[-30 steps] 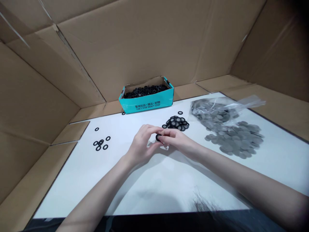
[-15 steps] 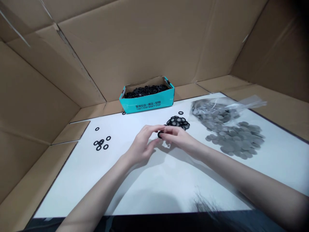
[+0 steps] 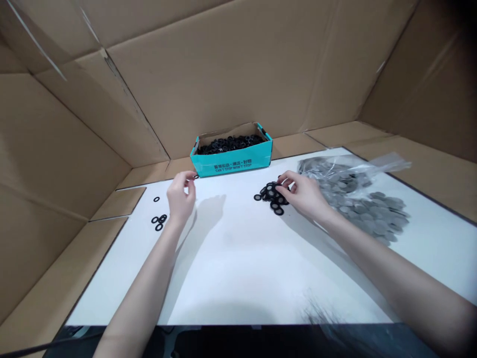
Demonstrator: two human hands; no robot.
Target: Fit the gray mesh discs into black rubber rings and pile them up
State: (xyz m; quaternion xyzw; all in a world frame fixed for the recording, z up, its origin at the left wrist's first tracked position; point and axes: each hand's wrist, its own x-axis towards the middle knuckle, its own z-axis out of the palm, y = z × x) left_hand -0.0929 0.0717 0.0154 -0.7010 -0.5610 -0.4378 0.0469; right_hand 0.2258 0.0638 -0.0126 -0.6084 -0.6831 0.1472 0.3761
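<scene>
My left hand [image 3: 181, 195] is raised at the left, fingers curled and the thumb apart from them, holding nothing I can see. Its fingertips are close to a single black ring [image 3: 196, 176] near the front left corner of the teal box. Over the right side of a pile of black rings with grey discs in them [image 3: 271, 193] is my right hand [image 3: 302, 193], thumb and index finger spread at the pieces; no held piece shows between them. Several loose black rings [image 3: 159, 227] lie left of my left wrist.
A teal cardboard box [image 3: 233, 163] full of black rings stands at the back of the white table [image 3: 231, 268]. To the right are a clear plastic bag [image 3: 335, 171] of grey discs and a loose heap of discs [image 3: 376, 216]. Cardboard walls [image 3: 238, 69] enclose the table.
My hands were together at the middle over a black ring piece; they have parted. The left moved left and back, the right moved right to the pile. More pieces of the pile show at its front.
</scene>
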